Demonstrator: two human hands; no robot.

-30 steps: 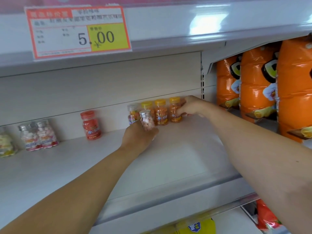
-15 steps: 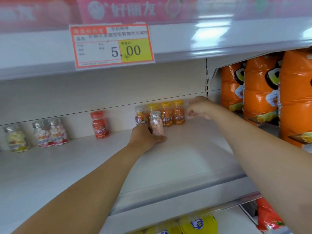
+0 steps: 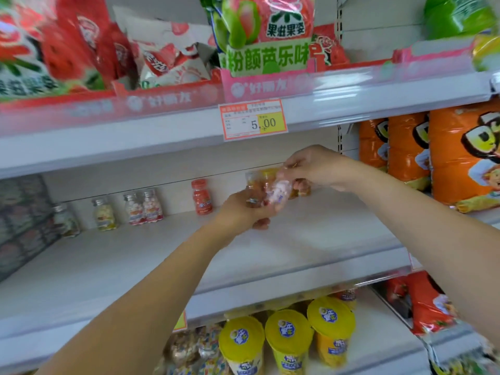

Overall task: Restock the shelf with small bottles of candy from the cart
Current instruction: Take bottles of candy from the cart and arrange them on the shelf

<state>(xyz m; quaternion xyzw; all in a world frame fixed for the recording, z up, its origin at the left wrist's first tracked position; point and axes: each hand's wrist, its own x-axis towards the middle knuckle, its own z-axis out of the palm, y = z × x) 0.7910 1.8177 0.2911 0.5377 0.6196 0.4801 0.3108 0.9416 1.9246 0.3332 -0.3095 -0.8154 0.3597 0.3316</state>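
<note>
A white metal store shelf (image 3: 297, 239) sits under a tier of snack bags (image 3: 265, 36) printed 果滋果姿 and 粉颜芭乐味 behind a 好丽友 strip, with a price tag (image 3: 254, 120) reading 5.00. The small bottle (image 3: 277, 190) is clear, full of pink and white candy, and tilted in the air above the shelf's back part. The left hand (image 3: 243, 209) grips its lower end, and the right hand (image 3: 313, 166) curls its fingers at the upper end, though blur hides whether they pinch it.
</note>
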